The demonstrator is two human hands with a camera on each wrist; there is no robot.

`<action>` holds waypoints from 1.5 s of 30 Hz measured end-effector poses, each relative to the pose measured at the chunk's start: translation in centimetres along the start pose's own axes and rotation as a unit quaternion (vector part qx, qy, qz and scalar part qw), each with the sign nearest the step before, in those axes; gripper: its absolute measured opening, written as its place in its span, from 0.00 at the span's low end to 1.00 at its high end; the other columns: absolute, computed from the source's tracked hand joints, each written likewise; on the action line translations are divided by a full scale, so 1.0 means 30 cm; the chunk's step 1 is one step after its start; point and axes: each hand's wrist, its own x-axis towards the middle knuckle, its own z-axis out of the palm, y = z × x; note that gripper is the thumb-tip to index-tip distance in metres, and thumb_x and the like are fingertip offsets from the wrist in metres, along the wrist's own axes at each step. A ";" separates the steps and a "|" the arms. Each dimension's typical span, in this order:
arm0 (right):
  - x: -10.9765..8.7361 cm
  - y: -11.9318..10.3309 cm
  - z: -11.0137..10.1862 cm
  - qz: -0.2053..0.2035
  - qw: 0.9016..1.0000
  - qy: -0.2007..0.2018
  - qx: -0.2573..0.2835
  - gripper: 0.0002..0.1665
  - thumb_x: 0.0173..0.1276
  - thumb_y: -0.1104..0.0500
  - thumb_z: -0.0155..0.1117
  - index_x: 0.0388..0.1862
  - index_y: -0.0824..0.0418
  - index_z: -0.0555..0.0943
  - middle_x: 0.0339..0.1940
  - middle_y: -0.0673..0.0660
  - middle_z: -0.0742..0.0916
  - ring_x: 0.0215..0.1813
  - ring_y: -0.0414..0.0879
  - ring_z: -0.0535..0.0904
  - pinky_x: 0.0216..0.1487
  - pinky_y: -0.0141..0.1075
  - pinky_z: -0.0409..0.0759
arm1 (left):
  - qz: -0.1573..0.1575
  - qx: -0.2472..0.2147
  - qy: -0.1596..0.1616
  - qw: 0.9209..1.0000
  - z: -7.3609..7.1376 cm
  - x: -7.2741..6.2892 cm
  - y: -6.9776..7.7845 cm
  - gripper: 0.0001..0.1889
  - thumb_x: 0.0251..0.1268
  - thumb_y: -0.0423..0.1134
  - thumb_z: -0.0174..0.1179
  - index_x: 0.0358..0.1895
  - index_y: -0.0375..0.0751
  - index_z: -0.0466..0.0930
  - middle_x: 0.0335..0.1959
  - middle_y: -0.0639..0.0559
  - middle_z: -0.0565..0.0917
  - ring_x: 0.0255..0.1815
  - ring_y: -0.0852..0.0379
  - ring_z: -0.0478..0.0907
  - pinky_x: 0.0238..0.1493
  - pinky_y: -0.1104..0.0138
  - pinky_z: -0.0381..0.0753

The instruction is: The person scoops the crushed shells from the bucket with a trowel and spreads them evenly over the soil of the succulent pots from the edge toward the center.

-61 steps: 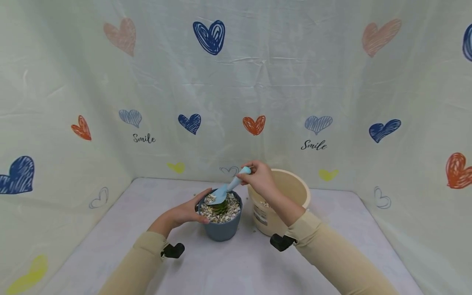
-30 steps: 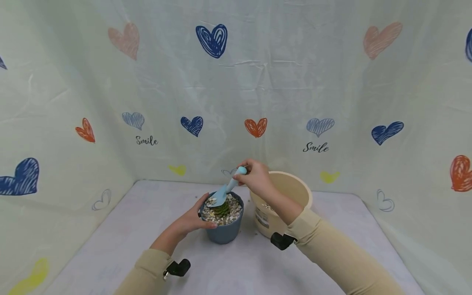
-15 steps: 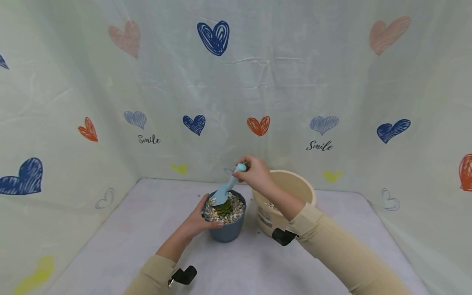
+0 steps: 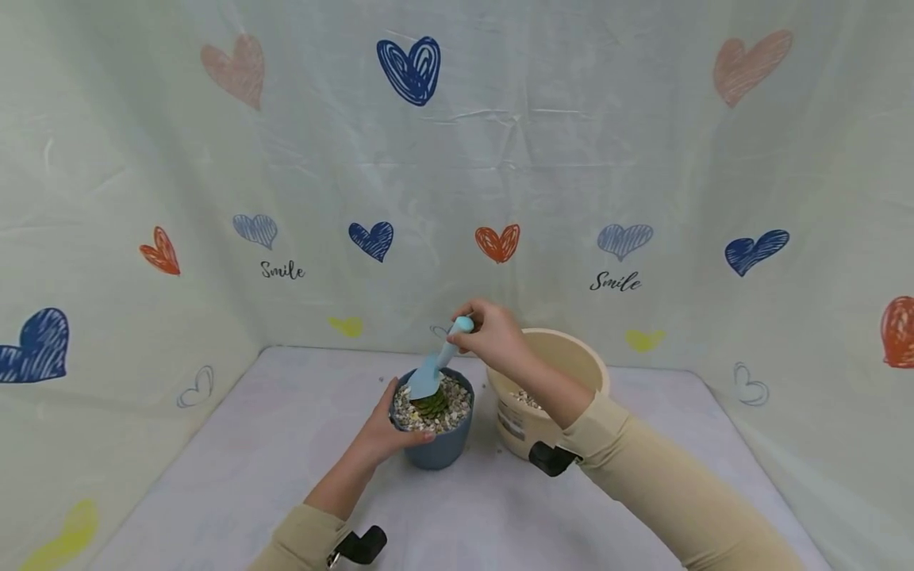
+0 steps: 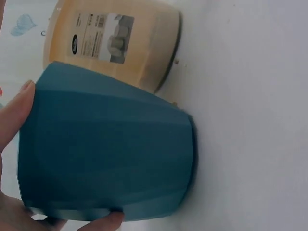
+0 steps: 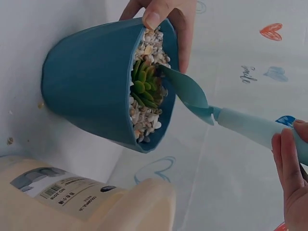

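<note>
A blue flowerpot [image 4: 439, 450] stands on the table, filled with small pebbles [image 6: 143, 120] around a green succulent [image 6: 145, 85]. My left hand [image 4: 382, 431] holds the pot from the left side, thumb along the near rim and fingers around the far side. In my right hand [image 4: 494, 339] is the handle of a light blue trowel [image 6: 187, 90], gripped near its end. The trowel slants down over the pot, its blade tip at the pebbles right beside the succulent. The right wrist view shows the blade tilted, and no pebbles are visible on it.
Close to the pot's right stands a cream bucket [image 4: 567, 361] with some pebbles [image 4: 526, 399] at its bottom, partly covered by my right forearm. A few loose pebbles [image 6: 10, 140] lie on the table [image 4: 286, 412]. A curtain printed with hearts rises behind.
The pebbles earlier seen on the trowel blade are no longer on it. The blade has tipped more steeply into the pot, and my right hand has shifted slightly left. My left hand still holds the pot.
</note>
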 end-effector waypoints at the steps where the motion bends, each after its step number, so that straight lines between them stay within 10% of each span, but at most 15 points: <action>1: -0.003 0.000 -0.005 0.001 1.000 0.000 -0.001 0.14 0.64 0.64 0.69 0.48 0.65 0.80 0.35 0.57 0.86 0.33 0.47 0.84 0.35 0.39 0.83 | 0.002 0.005 0.000 1.000 -0.001 -0.003 0.005 0.63 0.45 0.39 0.78 0.78 0.36 0.38 0.75 0.29 0.49 0.74 0.28 0.45 0.66 0.34 0.52; 11: -0.043 -0.002 -0.100 -0.012 0.999 0.028 0.032 0.16 0.65 0.65 0.68 0.51 0.65 0.79 0.43 0.61 0.86 0.36 0.49 0.85 0.39 0.39 0.84 | 0.074 0.082 0.049 0.993 -0.041 -0.042 0.134 0.57 0.49 0.42 0.76 0.78 0.38 0.46 0.76 0.33 0.48 0.75 0.31 0.45 0.65 0.34 0.55; 20: -0.110 0.030 -0.261 -0.020 0.996 0.069 0.047 0.17 0.66 0.68 0.66 0.53 0.70 0.76 0.43 0.65 0.85 0.35 0.48 0.84 0.40 0.37 0.84 | 0.093 0.055 0.035 0.994 0.079 -0.056 0.264 0.56 0.47 0.42 0.78 0.78 0.44 0.49 0.76 0.36 0.52 0.74 0.33 0.50 0.64 0.35 0.58; 31: -0.176 0.098 -0.447 -0.016 0.994 0.103 -0.014 0.18 0.68 0.65 0.65 0.54 0.71 0.75 0.48 0.68 0.84 0.36 0.41 0.84 0.42 0.33 0.83 | 0.114 0.018 -0.026 0.993 0.245 0.000 0.309 0.55 0.45 0.40 0.78 0.76 0.37 0.53 0.73 0.34 0.57 0.72 0.33 0.56 0.65 0.39 0.61; 45: -0.217 0.237 -0.512 0.017 0.998 0.044 -0.046 0.16 0.65 0.68 0.66 0.50 0.73 0.76 0.47 0.67 0.84 0.43 0.48 0.83 0.43 0.35 0.83 | 0.074 0.008 -0.056 0.996 0.320 0.105 0.307 0.56 0.42 0.32 0.78 0.76 0.34 0.53 0.73 0.34 0.58 0.69 0.32 0.61 0.66 0.44 0.64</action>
